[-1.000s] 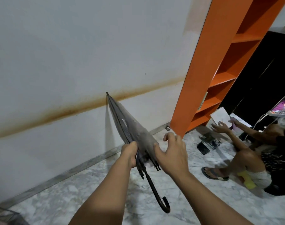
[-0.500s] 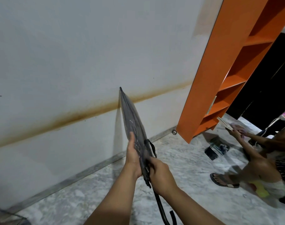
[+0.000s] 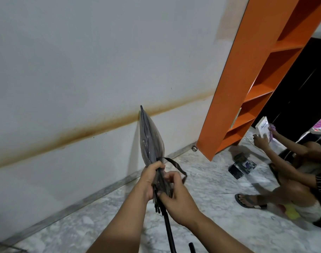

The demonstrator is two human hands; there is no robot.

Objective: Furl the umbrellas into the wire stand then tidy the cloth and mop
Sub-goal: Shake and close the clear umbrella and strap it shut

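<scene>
At the bottom centre of the frame, two bare forearms rise toward a closed umbrella (image 3: 151,141) held point-up near mid-frame. The left hand (image 3: 148,179) is clenched around the gathered lower edge of its clear, crinkled plastic canopy, while the right hand (image 3: 176,196) grasps the bundle just beside it, fingers curled over the folds and dark rib tips. A narrow black strap (image 3: 176,165) loops out from between the two hands toward the right. The thin black shaft (image 3: 167,229) runs down from the hands and is cut off at the lower edge, where only a stub of the curved handle shows. Below lies a grey-white marbled floor (image 3: 210,198), smooth and glossy. Behind the umbrella's tip stands a pale wall (image 3: 83,61) crossed by a rusty brown stain. In the upper right leans a glossy orange shelf unit (image 3: 247,79), and at the right edge a seated person (image 3: 302,179), partly cut off, holds a white book (image 3: 262,127).
</scene>
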